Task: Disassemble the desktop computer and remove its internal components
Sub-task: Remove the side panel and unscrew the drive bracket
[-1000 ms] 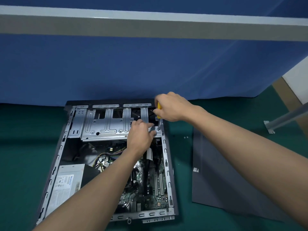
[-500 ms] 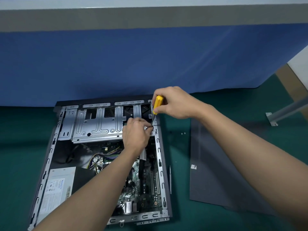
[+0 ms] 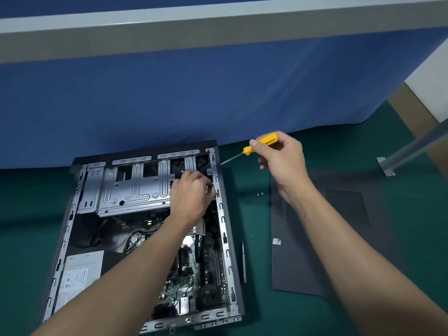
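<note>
1. A desktop computer [image 3: 221,214] lies open on a green mat [image 3: 257,226] against a blue partition. Its side panel [image 3: 303,251] is off and lies flat well to the right.
2. The person's left hand [image 3: 191,195] reaches into the case, fingers curled at the right edge of the drive cage [image 3: 135,187], close to the case rail. Whether they pinch a screw cannot be told, because the knuckles hide the fingertips.
3. The right hand [image 3: 278,161] grips the yellow handle of a screwdriver [image 3: 266,139]. It is held above the mat just beyond the case's far right corner, with the tip pointing back toward it.
4. The step in hand looks like freeing the cage's fasteners. Done well, any loosened screw would be picked out by the fingers and set down with the two loose screws [image 3: 260,194] on the mat between case and panel, never dropped inside.
5. A screw lost onto the motherboard [image 3: 194,270] below would be awkward to recover. The driver's tip is best kept away from the board and the cable bundle beside the power supply [image 3: 80,275].
6. Before the cage is lifted, its remaining mounts and any leads behind it should be checked, then it should be drawn out level.
</note>
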